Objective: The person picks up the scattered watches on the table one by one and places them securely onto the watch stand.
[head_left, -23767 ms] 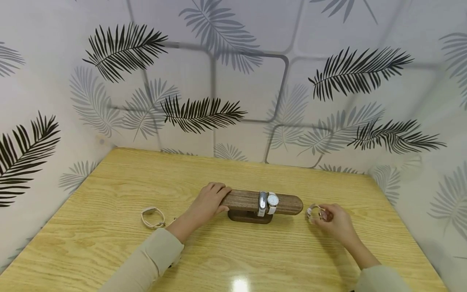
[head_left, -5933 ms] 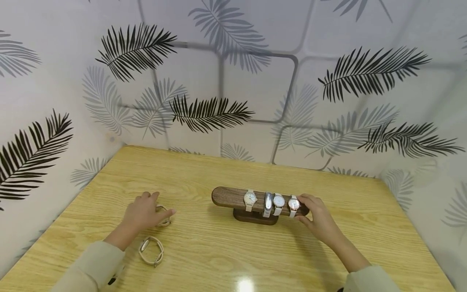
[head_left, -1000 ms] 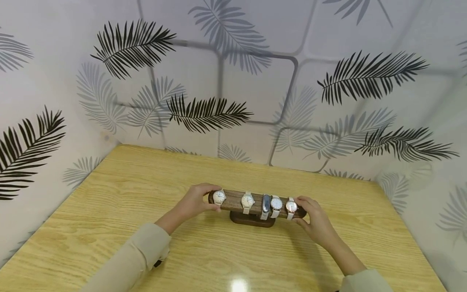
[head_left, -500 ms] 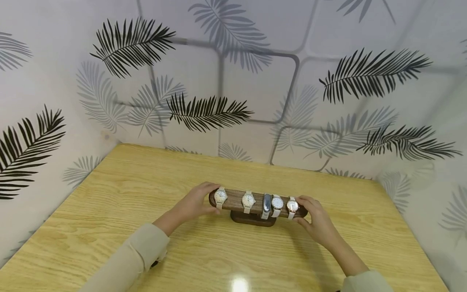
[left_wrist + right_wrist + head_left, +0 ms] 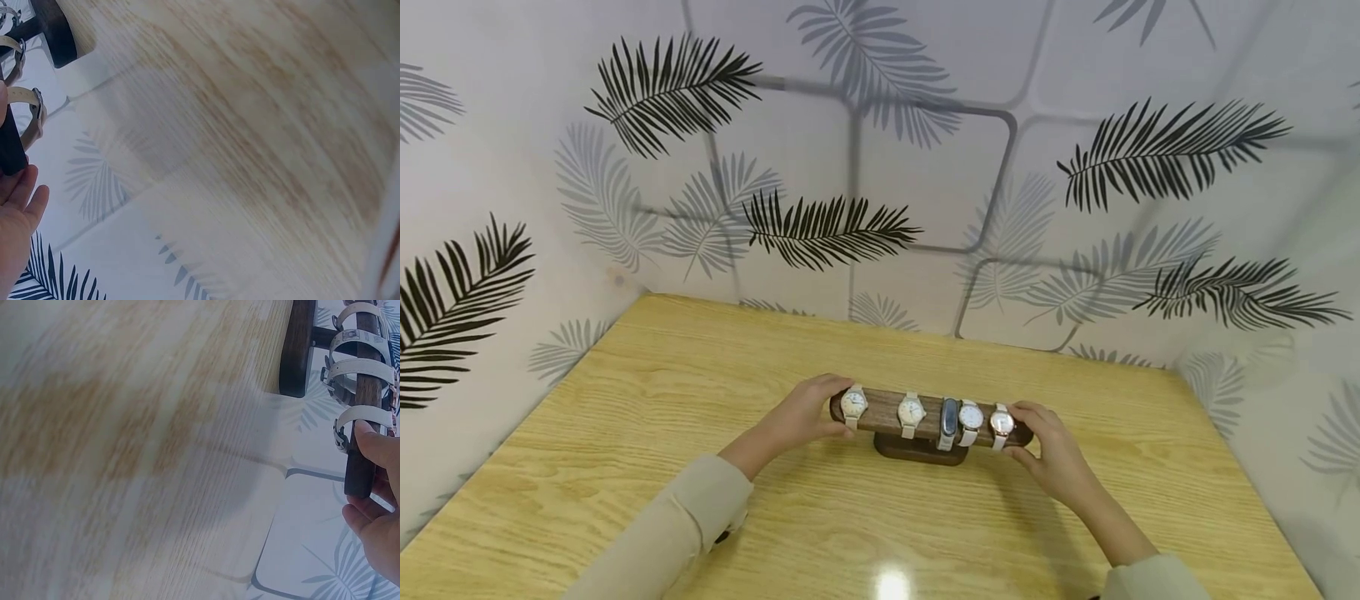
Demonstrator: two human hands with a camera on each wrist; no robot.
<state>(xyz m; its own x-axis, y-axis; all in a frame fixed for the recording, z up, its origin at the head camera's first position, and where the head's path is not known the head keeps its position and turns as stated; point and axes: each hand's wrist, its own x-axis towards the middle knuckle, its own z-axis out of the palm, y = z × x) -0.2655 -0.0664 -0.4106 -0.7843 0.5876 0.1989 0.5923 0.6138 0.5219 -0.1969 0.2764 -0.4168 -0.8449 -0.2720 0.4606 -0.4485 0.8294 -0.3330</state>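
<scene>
A dark brown wooden watch stand [image 5: 880, 410] stands on the table, its long bar carried by a base [image 5: 917, 451]. My left hand [image 5: 793, 417] grips the bar's left end, thumb in front and fingers behind. At the right end, my right hand [image 5: 1056, 457] pinches the bar the same way. Strapped along the bar from the left are a cream watch [image 5: 853, 404], a second cream watch [image 5: 912, 412], a fitness band [image 5: 948, 419] with a dark screen, a white-strap watch [image 5: 970, 417] and a rose-gold-rimmed watch [image 5: 1002, 422]. The right wrist view shows the straps' buckles [image 5: 340, 434] hanging under the bar.
The light wooden table [image 5: 820, 517] reaches back to a wall [image 5: 895, 275] papered with leaf prints. My left sleeve [image 5: 688, 517] covers part of the table's left front.
Since the oldest frame, more watches have come onto the bar, the left-end one within the last six seconds. My left hand has moved from the table's left to the bar. The last second shows almost no movement.
</scene>
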